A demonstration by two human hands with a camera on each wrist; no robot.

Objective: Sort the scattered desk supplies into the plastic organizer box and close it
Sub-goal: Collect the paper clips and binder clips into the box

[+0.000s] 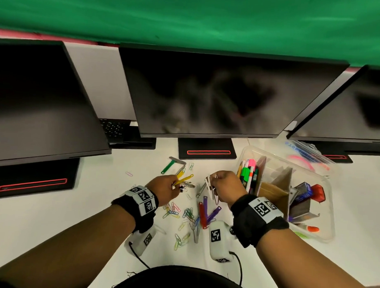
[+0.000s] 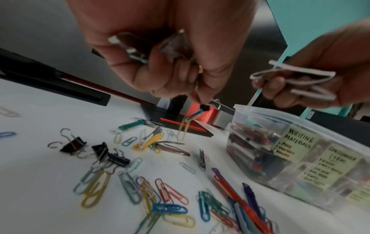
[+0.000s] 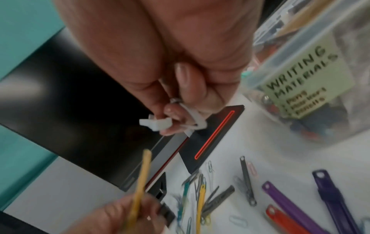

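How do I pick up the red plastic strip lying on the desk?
The red strip lies flat and is long and thin, with purple strips close beside it. I'd come from above and pinch its two long edges near the middle, probably lifting one end first.

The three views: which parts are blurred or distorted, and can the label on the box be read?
Head view: monitors bend with wide-angle distortion, their dark screens smeared. Left wrist view: the left hand is close and motion-blurred; paper clips stay fairly sharp. Right wrist view: the right hand is soft, the yellow strip streaked; the label on the box reads "Writing Materials".
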